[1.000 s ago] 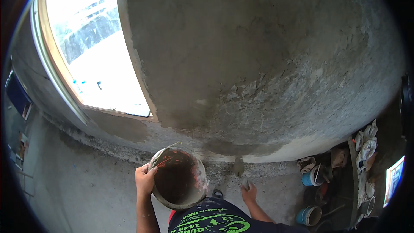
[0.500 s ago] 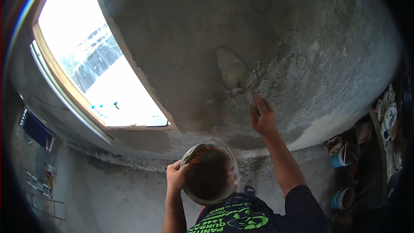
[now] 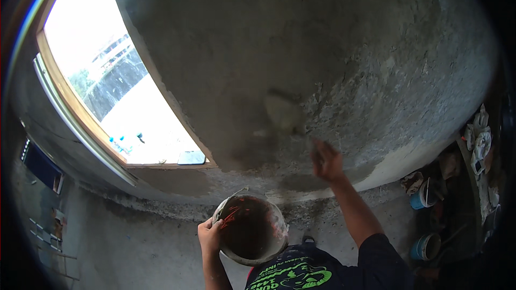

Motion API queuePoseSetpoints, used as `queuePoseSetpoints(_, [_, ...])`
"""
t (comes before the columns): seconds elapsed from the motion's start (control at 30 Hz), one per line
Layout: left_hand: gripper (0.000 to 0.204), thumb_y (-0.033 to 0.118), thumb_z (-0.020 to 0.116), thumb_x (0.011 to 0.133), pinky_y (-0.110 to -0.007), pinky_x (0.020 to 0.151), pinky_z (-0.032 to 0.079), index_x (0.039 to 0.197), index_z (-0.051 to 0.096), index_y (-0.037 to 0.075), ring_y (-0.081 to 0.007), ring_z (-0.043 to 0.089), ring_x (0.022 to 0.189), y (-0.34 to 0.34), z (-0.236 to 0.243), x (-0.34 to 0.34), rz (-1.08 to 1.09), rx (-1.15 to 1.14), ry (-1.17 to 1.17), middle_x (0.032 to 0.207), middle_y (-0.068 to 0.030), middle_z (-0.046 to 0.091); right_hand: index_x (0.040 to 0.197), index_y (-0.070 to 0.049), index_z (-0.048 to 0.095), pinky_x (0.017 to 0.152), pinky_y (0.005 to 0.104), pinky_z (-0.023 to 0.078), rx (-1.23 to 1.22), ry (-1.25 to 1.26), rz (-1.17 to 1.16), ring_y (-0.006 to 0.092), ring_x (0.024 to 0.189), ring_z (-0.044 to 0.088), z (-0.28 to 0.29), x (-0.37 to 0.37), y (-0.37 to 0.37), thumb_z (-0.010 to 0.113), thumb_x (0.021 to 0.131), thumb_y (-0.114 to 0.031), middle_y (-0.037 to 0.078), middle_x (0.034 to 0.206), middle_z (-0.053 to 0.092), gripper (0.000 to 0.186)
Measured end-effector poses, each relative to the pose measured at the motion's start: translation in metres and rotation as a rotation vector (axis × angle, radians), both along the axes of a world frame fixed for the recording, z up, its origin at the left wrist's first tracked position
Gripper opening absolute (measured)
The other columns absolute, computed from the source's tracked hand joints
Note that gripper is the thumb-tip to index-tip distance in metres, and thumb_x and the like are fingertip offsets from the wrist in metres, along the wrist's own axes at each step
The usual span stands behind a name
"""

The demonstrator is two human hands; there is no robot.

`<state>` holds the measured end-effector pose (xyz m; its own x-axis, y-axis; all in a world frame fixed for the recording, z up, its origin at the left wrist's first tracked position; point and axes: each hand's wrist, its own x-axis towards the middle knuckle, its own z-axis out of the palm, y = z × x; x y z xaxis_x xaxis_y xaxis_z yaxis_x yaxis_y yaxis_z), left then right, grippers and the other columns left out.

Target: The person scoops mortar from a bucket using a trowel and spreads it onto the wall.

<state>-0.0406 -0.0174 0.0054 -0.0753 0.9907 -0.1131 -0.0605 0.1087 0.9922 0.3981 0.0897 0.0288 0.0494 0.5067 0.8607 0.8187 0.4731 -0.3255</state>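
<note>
My right hand (image 3: 327, 161) grips the handle of a trowel (image 3: 284, 114), its blade blurred by motion and close to the grey plastered wall (image 3: 242, 48). Whether the blade touches the wall I cannot tell. My left hand (image 3: 209, 232) is closed on the left rim of a round bucket (image 3: 279, 236), held in front of my body. The inside of the bucket is dark, with orange-red patches on its wall; how much it contains is hard to make out. Rough, flaky plaster covers the wall to the right of the trowel.
A bright window opening with a wooden frame (image 3: 86, 107) lies on the left, a flat item (image 3: 192, 158) on its sill. Two blue buckets (image 3: 419, 200) and crumpled bags (image 3: 482, 147) are at the right. Concrete floor (image 3: 140, 231) spreads below the wall.
The trowel has moved down the wall with my right hand, its blade now blurred. The bucket has shifted slightly left and down with my left hand.
</note>
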Motion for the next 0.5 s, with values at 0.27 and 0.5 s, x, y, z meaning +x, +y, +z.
queuePoseSetpoints(0.27, [0.03, 0.005, 0.064, 0.097, -0.029, 0.085, 0.056, 0.12, 0.075, -0.011, -0.0142, 0.071, 0.092, -0.001, -0.004, -0.002, 0.01, 0.018, 0.017, 0.107, -0.0084, 0.078, 0.144, -0.024, 0.066, 0.061, 0.0458, 0.06, -0.243, -0.239, -0.066, 0.0355, 0.076, 0.074, -0.013, 0.04, -0.002, 0.076, 0.092, -0.019, 0.013, 0.095, 0.072, 0.054])
queuePoseSetpoints(0.5, [0.029, 0.003, 0.064, 0.098, -0.027, 0.083, 0.055, 0.12, 0.074, -0.011, -0.0125, 0.07, 0.09, 0.003, 0.003, 0.008, 0.011, 0.021, -0.007, 0.106, -0.0073, 0.078, 0.142, -0.023, 0.067, 0.062, 0.0461, 0.061, -0.086, -0.026, 0.012, 0.035, 0.073, 0.073, 0.019, 0.023, -0.008, 0.076, 0.092, -0.021, 0.012, 0.1, 0.074, 0.051])
